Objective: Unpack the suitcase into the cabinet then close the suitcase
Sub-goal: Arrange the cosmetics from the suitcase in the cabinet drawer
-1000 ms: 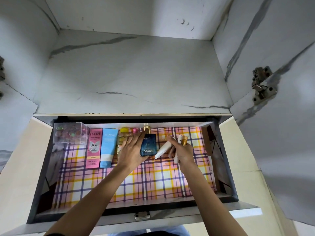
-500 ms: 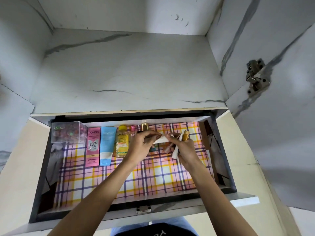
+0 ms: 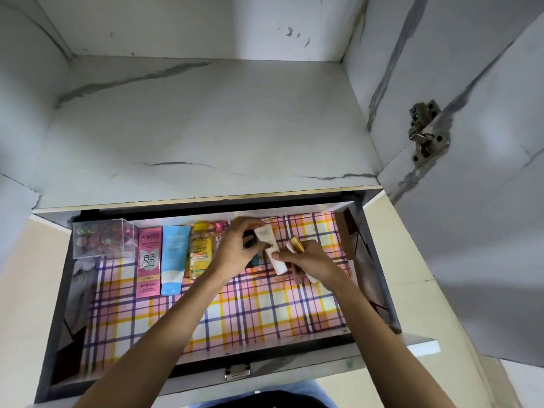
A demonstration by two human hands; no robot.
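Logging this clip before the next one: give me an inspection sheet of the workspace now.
Surface: drawer open, plaid liner inside.
Job's things: clear box, pink tube, blue tube, yellow bottle in a row at the drawer's back; suitcase not in view.
Clutter: nothing seen.
Hands: left hand grips white tube; right hand holds gold-capped tube and other small items.
Cables: nothing seen.
Surroundings: shelf above drawer, hinge on right door.

Tubes in plain sight: three, pink tube [image 3: 149, 260], blue tube [image 3: 174, 257], white tube [image 3: 269, 248]
Yellow bottle [image 3: 201, 250]: one
Gold-capped stick [image 3: 297, 245]: one
Clear box [image 3: 103, 238]: one
Hinge [image 3: 426, 134]: one
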